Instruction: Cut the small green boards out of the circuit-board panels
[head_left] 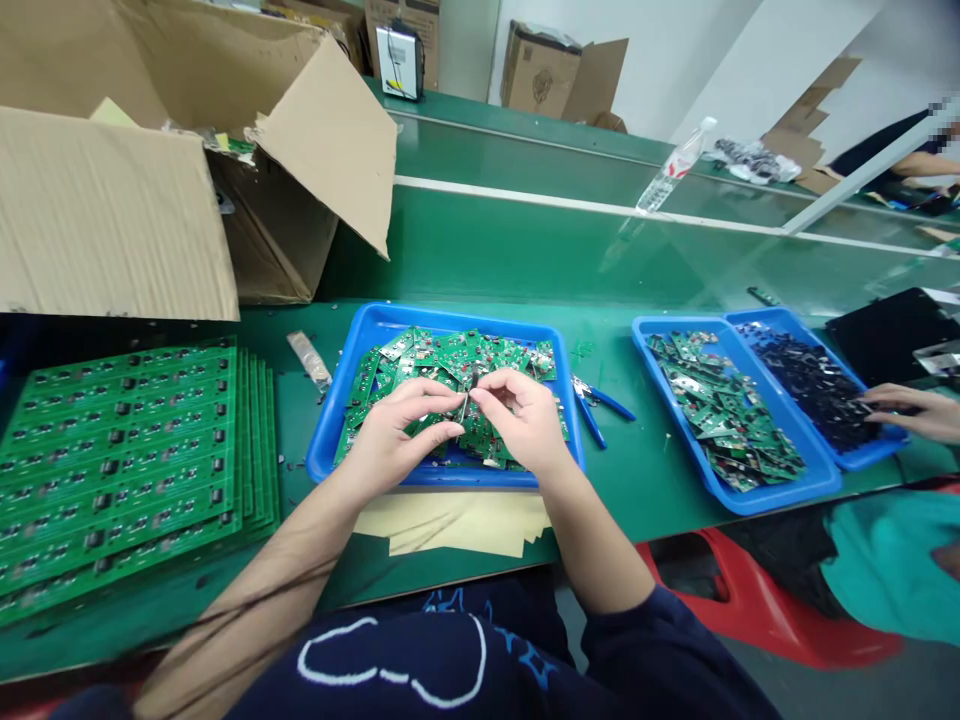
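Observation:
Over a blue tray (321, 440) heaped with small green circuit boards (420, 350), my two hands meet at the fingertips. Between them is a small circuit board (466, 404), seen nearly edge-on, with a dark part at its top. My left hand (405, 425) pinches it from the left, thumb and fingers closed. From the right, my right hand (520, 410) pinches it near the dark part. The fingertips hide much of the piece. Blue-handled cutters (596, 405) lie just right of the tray.
Stacked green circuit panels (127, 460) and an open cardboard box (300, 150) stand left. Yellowish paper (457, 520) lies before the tray. Rightward are a tray of boards (720, 410), a tray of black parts (810, 385) and another person's hand (919, 410). A bottle (671, 175) stands behind.

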